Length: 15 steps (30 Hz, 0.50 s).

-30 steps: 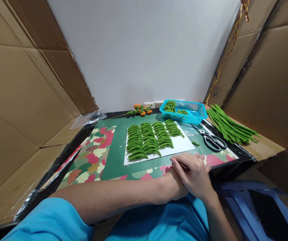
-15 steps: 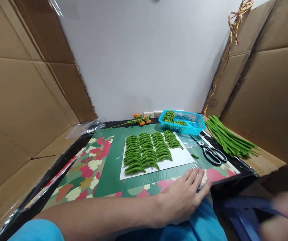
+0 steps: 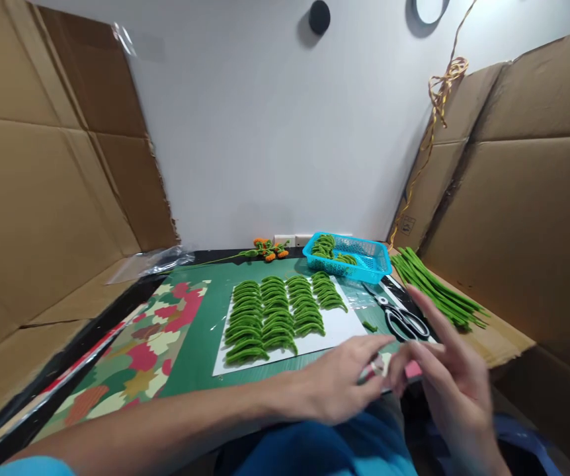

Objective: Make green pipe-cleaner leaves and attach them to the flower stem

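Observation:
My left hand (image 3: pixel 342 380) is over my lap at the table's front edge, fingers curled toward the thumb; whatever may be between the fingertips is too blurred to name. Close by on the right, my right hand (image 3: pixel 456 390) has its forefinger stretched up and the other fingers bent, with nothing visible in it. Ahead of my hands, rows of curved, fuzzy green pipe-cleaner pieces (image 3: pixel 278 314) cover much of a white sheet (image 3: pixel 339 328). Black-handled scissors (image 3: pixel 404 320) lie beyond my right hand, and one short green piece (image 3: pixel 369 326) is beside the sheet.
A blue plastic basket (image 3: pixel 371 272) with more curved green pieces stands at the back. Long green stems (image 3: pixel 436 291) lie in a bundle at right. Orange flowers (image 3: pixel 269 249) rest by the wall. Cardboard panels (image 3: pixel 533 218) rise on both sides of the green tabletop (image 3: pixel 190 350).
My right hand has come in from the lower right to beside the left. My left hand has lifted and its flat fingers have curled. The camera view has tilted up and turned slightly right.

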Each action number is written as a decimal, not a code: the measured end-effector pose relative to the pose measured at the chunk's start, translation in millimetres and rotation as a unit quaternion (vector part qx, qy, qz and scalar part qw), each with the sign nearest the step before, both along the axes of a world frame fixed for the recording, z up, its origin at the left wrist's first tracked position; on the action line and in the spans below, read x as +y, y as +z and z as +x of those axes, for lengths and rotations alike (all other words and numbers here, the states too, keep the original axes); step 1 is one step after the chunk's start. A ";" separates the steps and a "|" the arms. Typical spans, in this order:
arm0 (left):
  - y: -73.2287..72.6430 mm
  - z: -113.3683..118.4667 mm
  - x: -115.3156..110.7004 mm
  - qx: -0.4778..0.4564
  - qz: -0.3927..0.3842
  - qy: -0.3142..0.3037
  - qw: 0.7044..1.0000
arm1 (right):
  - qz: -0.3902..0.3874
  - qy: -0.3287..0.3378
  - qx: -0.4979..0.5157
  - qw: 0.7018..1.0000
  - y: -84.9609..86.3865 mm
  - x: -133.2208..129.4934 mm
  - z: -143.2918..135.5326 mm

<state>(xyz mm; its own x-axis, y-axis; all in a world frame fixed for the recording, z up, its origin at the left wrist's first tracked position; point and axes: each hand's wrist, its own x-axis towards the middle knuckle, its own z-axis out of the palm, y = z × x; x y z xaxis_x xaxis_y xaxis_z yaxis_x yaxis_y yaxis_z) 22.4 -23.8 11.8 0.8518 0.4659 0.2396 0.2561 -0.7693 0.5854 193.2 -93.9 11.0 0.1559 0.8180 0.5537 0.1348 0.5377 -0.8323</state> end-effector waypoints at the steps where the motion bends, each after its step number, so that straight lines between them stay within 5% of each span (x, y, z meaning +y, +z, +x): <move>1: -0.6 1.8 5.4 -0.025 -0.015 0.002 1.000 | -0.014 0.015 -0.021 1.000 -4.6 9.8 4.3; 4: -12.2 3.6 19.3 -0.050 -0.026 0.009 0.998 | -0.082 -0.049 -0.184 0.978 -15.5 33.8 23.7; 7: -27.0 1.1 26.5 0.005 -0.047 0.029 0.998 | -0.108 -0.205 -0.360 0.903 -20.8 45.3 49.2; 15: -36.0 -1.4 23.6 -0.002 0.055 -0.008 0.998 | -0.122 -0.412 -0.370 0.824 -35.8 53.9 100.5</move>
<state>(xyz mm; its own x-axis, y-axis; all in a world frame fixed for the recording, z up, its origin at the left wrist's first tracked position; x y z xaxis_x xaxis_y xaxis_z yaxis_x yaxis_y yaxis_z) 21.0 -0.2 -24.2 0.8576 0.4237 0.2916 0.2419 -0.8326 0.4982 293.7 -40.0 -24.8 0.4081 0.7034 0.5819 0.8890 -0.1611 -0.4287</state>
